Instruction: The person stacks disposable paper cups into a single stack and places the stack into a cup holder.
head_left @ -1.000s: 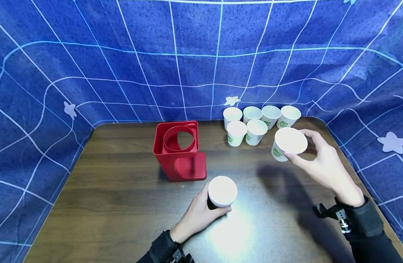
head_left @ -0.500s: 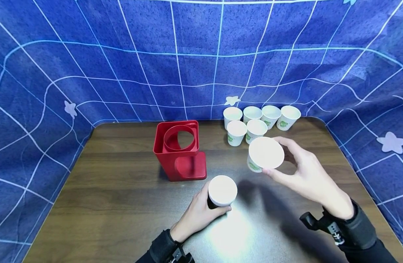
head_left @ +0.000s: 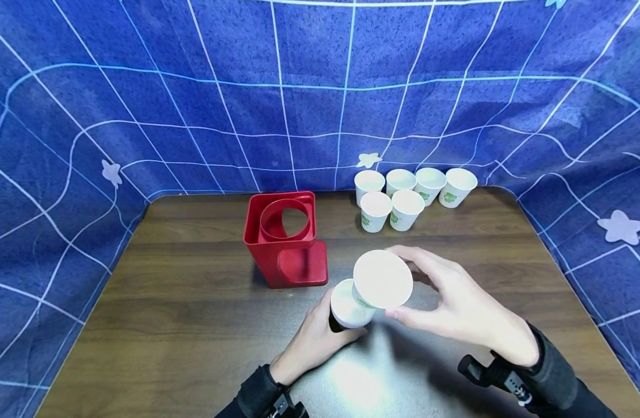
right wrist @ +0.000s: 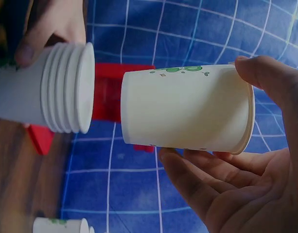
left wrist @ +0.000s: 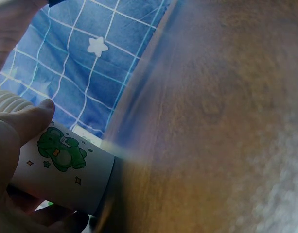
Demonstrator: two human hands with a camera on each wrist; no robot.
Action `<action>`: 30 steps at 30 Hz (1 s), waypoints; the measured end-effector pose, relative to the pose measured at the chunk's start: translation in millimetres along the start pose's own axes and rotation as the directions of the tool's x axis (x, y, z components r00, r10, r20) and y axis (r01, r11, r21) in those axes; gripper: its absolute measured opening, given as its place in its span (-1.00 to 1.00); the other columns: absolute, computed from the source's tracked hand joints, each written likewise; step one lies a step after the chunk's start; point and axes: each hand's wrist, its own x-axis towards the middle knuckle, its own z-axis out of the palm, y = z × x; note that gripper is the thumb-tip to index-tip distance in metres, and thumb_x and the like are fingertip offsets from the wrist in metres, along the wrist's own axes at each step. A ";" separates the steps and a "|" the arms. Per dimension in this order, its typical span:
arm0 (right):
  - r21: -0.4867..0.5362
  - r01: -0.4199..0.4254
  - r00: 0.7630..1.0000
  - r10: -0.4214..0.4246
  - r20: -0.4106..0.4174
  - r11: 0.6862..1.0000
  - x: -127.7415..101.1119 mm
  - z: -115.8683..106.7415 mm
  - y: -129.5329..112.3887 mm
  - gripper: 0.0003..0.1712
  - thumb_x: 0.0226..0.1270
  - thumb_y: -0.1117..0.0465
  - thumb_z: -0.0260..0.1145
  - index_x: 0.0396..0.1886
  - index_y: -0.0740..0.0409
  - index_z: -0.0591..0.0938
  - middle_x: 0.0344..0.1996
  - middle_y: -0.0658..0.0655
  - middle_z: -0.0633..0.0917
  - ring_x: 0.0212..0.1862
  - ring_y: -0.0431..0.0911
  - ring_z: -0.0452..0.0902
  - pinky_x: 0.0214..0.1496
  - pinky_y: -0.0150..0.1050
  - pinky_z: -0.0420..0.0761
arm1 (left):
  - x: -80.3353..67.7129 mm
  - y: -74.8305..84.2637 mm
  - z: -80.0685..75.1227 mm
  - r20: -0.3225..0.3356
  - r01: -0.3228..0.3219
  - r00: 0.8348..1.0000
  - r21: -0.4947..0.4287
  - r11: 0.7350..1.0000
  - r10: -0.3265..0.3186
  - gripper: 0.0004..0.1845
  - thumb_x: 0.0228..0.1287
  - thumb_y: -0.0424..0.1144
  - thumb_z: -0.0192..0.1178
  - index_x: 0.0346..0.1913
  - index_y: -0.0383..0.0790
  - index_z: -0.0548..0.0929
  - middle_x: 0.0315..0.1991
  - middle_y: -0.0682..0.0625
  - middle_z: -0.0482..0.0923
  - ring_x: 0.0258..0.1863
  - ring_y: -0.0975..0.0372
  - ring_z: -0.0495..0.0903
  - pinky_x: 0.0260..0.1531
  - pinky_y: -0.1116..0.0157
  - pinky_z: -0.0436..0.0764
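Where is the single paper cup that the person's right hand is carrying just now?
In the head view the single cup hangs mid-table, in the right hand, just above and right of the cup stack in the left hand.

The head camera looks down from 6 o'clock over the table (head_left: 194, 325); both wrist cameras sit close, sharing the stack of paper cups (head_left: 347, 305).

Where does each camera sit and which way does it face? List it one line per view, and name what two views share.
Head: worn on the head, looking forward and down at the table; both hands show, the left hand gripping the cup stack, the right hand holding a single cup just above it.
Left wrist: beside the left hand, facing along the tabletop; thumb and fingers round the stack's printed side.
Right wrist: under the right hand, facing the curtain; fingers and thumb round the single cup.
Shared: head and right wrist both show the red holder, stack and single cup.
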 end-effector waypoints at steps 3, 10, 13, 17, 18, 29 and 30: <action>-0.006 0.018 1.000 -0.018 0.023 1.000 1.4 5.3 -0.9 -0.13 0.06 0.18 0.67 0.38 0.01 0.48 0.19 -0.07 0.64 0.13 -0.21 0.63 0.19 -0.39 0.63 | 0.3 0.5 -0.9 0.008 0.007 1.000 0.001 1.000 -0.007 -0.08 0.09 0.01 0.57 0.49 0.08 0.32 0.28 0.16 0.56 0.24 0.31 0.55 0.30 0.05 0.53; 0.019 0.024 0.998 -0.025 0.054 1.000 3.3 16.2 3.2 -0.17 0.13 0.13 0.63 0.40 -0.02 0.47 0.23 -0.09 0.62 0.19 -0.19 0.62 0.20 -0.33 0.64 | 0.5 0.9 -1.9 0.003 0.022 1.000 0.009 1.000 -0.022 -0.11 0.08 0.01 0.57 0.45 0.01 0.35 0.27 0.10 0.58 0.25 0.27 0.55 0.30 0.02 0.52; 0.028 0.005 0.998 -0.007 0.062 1.000 3.8 19.5 7.2 -0.19 0.16 0.12 0.62 0.40 -0.03 0.47 0.23 -0.10 0.61 0.19 -0.19 0.61 0.21 -0.31 0.64 | 1.0 1.1 -1.8 0.007 0.027 1.000 0.005 1.000 -0.027 -0.10 0.08 0.02 0.57 0.45 0.01 0.35 0.27 0.10 0.58 0.25 0.27 0.56 0.30 0.02 0.52; 0.026 -0.019 0.997 0.017 0.069 0.999 3.7 23.4 13.5 -0.21 0.18 0.09 0.61 0.39 -0.04 0.48 0.22 -0.11 0.62 0.19 -0.20 0.61 0.20 -0.30 0.65 | 1.4 1.4 -1.4 0.015 0.026 1.000 -0.002 1.000 -0.026 -0.11 0.09 0.01 0.57 0.46 0.01 0.34 0.27 0.10 0.58 0.23 0.28 0.56 0.29 0.03 0.53; 0.019 -0.024 0.997 0.022 0.072 1.000 3.5 24.6 15.1 -0.22 0.18 0.08 0.61 0.38 -0.05 0.49 0.21 -0.12 0.62 0.18 -0.21 0.61 0.20 -0.31 0.64 | 1.5 1.4 -1.3 0.017 0.026 1.000 -0.003 1.000 -0.026 -0.11 0.09 0.00 0.57 0.45 0.01 0.34 0.27 0.10 0.58 0.23 0.28 0.56 0.29 0.03 0.53; -0.041 -0.044 0.994 0.048 0.097 0.998 -0.5 38.3 29.0 -0.23 0.20 -0.01 0.59 0.38 -0.04 0.50 0.21 -0.09 0.62 0.16 -0.23 0.60 0.18 -0.24 0.66 | -0.3 0.0 -0.8 0.008 0.013 1.000 0.004 1.000 -0.013 -0.13 0.08 -0.02 0.58 0.42 -0.04 0.36 0.26 0.11 0.59 0.22 0.30 0.56 0.28 0.05 0.55; -0.044 -0.046 0.994 0.050 0.099 0.998 -0.6 39.1 29.5 -0.23 0.21 -0.02 0.58 0.38 -0.04 0.50 0.21 -0.08 0.62 0.16 -0.22 0.60 0.18 -0.21 0.66 | -0.4 -0.3 -0.6 0.006 0.010 1.000 0.005 1.000 -0.010 -0.13 0.08 -0.02 0.58 0.42 -0.05 0.36 0.26 0.11 0.59 0.22 0.31 0.56 0.28 0.06 0.55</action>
